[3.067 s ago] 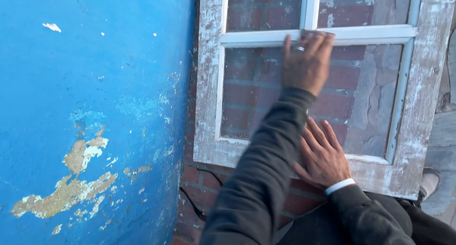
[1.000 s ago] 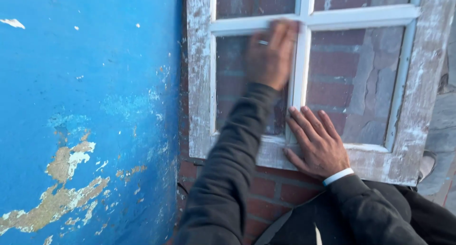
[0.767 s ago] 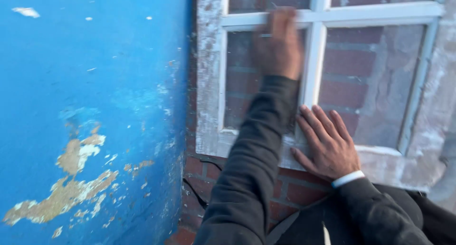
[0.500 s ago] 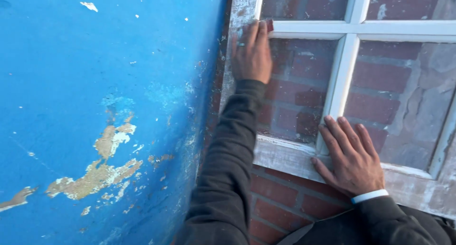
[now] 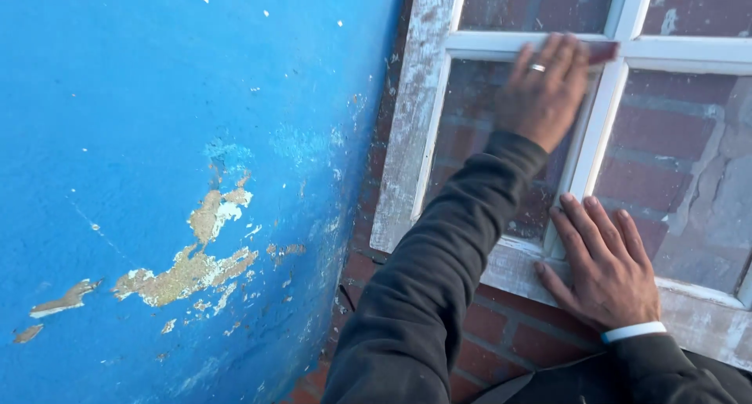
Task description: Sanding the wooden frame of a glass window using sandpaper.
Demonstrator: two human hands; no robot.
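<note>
Head view: my left hand [image 5: 542, 94] presses a reddish sanding block [image 5: 601, 51], fingers flat on it, against the white window frame [image 5: 415, 130] crossbar, right hand [image 5: 607, 271] splayed open bracing the sill, mid-sanding.

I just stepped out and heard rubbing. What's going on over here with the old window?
A person in dark sleeves is bent over a weathered white window frame lying on brick paving. The left hand presses a small reddish-brown piece, probably sandpaper, against the horizontal crossbar. The right hand lies flat on the bottom rail, steadying it. A blue surface with peeling paint stands alongside.
</note>
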